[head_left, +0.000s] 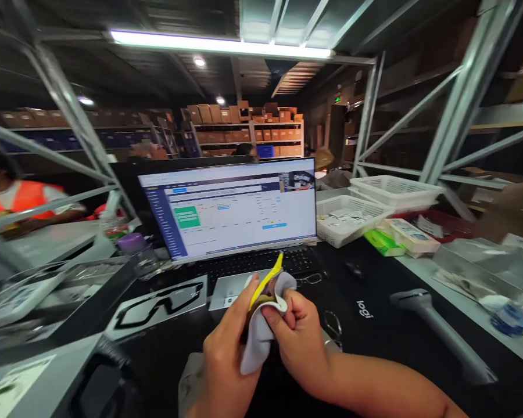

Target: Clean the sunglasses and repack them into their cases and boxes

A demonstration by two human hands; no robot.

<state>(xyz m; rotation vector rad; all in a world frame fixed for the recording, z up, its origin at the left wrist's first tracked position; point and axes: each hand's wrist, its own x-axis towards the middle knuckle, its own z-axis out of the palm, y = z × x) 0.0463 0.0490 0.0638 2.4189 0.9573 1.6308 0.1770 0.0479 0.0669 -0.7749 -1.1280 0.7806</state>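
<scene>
My left hand [226, 348] and my right hand [298, 328] meet low in the middle, in front of an open laptop [230, 212]. Both are closed around a pale grey cloth [261, 334] wrapped over a small item with a yellow arm [270, 276] that sticks up out of it, apparently a pair of glasses. The right fingers pinch the cloth's folded top edge. The left hand grips the cloth and the yellow piece from the left side. Most of the wrapped item is hidden by the cloth.
A black desk mat [366, 310] lies under the laptop, with a dark mouse [354, 269] and a grey handheld scanner [436, 325] to the right. White baskets [392, 194] and small boxes [407, 235] stand at right. A purple-capped bottle [135, 247] stands left. A person in an orange vest [17, 197] sits far left.
</scene>
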